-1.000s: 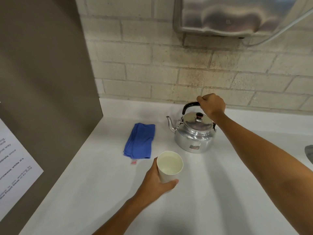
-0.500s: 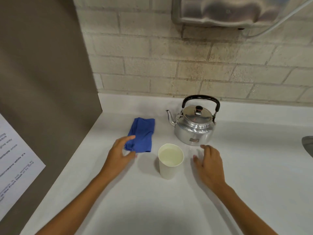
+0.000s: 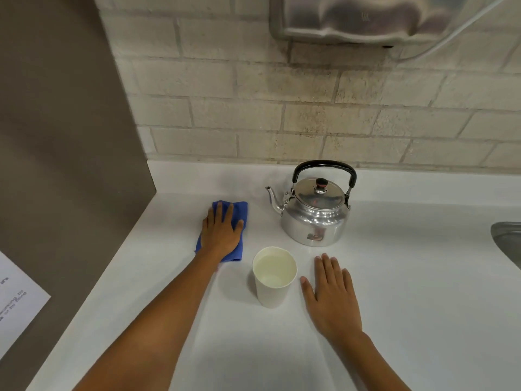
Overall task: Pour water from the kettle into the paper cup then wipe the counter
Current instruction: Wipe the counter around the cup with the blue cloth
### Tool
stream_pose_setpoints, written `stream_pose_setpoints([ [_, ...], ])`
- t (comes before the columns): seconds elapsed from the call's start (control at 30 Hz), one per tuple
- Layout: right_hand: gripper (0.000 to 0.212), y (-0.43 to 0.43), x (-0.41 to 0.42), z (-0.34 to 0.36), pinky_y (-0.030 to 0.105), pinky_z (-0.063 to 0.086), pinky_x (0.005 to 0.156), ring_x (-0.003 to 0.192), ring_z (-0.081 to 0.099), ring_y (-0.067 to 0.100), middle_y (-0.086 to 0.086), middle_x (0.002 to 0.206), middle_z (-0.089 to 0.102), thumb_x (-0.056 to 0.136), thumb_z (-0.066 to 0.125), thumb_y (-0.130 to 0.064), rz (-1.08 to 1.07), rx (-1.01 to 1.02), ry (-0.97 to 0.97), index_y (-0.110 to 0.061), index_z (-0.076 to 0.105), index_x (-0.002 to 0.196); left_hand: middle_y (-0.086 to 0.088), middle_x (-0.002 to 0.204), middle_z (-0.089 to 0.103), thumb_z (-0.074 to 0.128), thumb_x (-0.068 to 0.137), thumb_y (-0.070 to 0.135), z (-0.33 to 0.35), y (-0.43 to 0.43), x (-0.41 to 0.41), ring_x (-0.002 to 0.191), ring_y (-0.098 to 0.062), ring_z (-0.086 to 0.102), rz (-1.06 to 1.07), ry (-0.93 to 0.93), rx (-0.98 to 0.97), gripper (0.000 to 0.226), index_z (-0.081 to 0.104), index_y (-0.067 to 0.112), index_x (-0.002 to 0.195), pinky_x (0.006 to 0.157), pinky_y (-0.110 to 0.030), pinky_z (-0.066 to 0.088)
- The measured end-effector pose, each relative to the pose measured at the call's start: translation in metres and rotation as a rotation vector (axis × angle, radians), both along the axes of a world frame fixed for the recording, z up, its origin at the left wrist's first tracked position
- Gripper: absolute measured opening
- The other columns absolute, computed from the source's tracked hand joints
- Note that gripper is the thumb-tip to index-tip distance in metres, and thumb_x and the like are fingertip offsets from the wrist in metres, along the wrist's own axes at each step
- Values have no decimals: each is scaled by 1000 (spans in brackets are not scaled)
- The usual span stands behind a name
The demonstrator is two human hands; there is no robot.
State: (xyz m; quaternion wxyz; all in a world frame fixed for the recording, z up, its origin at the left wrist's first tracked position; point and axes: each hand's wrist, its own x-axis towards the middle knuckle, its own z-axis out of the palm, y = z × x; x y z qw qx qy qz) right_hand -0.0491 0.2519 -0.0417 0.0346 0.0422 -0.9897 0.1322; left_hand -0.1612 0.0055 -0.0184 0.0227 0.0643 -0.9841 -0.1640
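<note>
With water in the white paper cup (image 3: 275, 276) before the steel kettle (image 3: 314, 213), wiping remains: your left hand (image 3: 221, 231), fingers spread, presses the blue cloth (image 3: 239, 213) left of it; your right hand (image 3: 332, 297) lies flat, empty.

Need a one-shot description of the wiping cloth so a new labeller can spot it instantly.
Start at the white counter below the brick wall and find the shiny metal kettle near the back. The blue cloth lies flat to the left of its spout, near the brown side panel, with the left hand pressed on top. It is the only blue, soft item; the paper cup nearby is white and upright.
</note>
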Motion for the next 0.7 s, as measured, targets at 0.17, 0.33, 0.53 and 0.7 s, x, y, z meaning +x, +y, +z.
stream_pose_setpoints([
  [0.17,66,-3,0,0,37,-2,118,144,-5,20,5,158,1,93,13,-51,-12,13,-2,-13,0,146,-10,157,-3,18,97,43,-12,8,-6,143,-31,-4,-31,-64,-64,55,1,22,145,116,-46,0],
  [0.33,66,-3,0,1,38,-1,118,144,-3,21,7,158,3,93,14,-51,-5,24,3,-13,2,146,-7,157,-3,20,99,37,-6,21,9,143,-28,-6,-296,-79,-147,52,-1,24,145,118,-42,-1],
  [0.53,66,1,0,1,37,-1,117,145,-3,20,5,158,3,93,14,-52,2,8,-9,-15,2,146,6,154,-7,36,97,34,-9,15,46,143,-16,-7,-711,13,-122,61,-5,29,142,118,-31,-3],
  [0.7,67,-2,-1,0,38,-2,116,145,-3,21,6,158,3,93,13,-52,2,25,-15,-13,2,146,13,151,-6,37,97,29,0,11,54,141,-5,-5,-823,1,0,60,-3,26,142,111,-12,-10],
])
